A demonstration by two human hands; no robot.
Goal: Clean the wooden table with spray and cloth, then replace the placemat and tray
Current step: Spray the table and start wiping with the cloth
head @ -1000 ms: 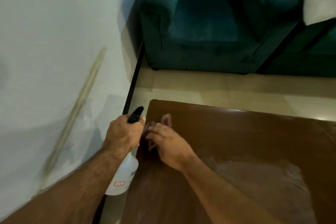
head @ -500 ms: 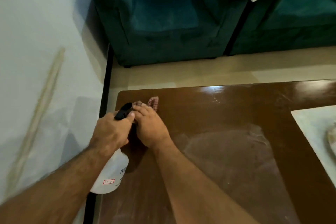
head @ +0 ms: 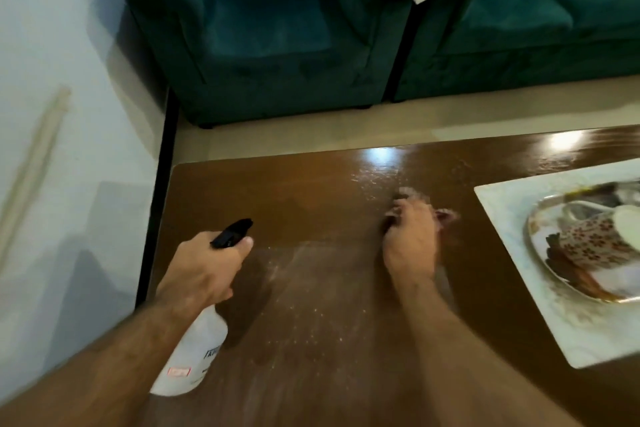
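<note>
**Two hands working, one wipe in progress: hazards on the wooden table**

Right-hand fingers (head: 398, 218): lying close together and curled down over the cloth (head: 446, 216), pressing it to the wood; motion blur is hiding the exact hold. Right hand (head: 410, 243) is working mid-table, near the placemat (head: 502, 215).

Left-hand fingers (head: 221, 291): wrapping the neck of the spray bottle (head: 194, 357), thumb lying beside the black nozzle (head: 232, 233). Left hand (head: 204, 270) is holding the bottle over the table's left part.

Wooden table (head: 277, 191): showing droplets and a dull, streaky patch between the arms.

Risks, as judged:
- A wide stroke rightward is likely to nudge the placemat, tipping the tray (head: 540, 222) and patterned cup (head: 588, 239) lying on it.
- A stray squeeze is apt to wet the tray.
- Drying spray is liable to streak.
</note>
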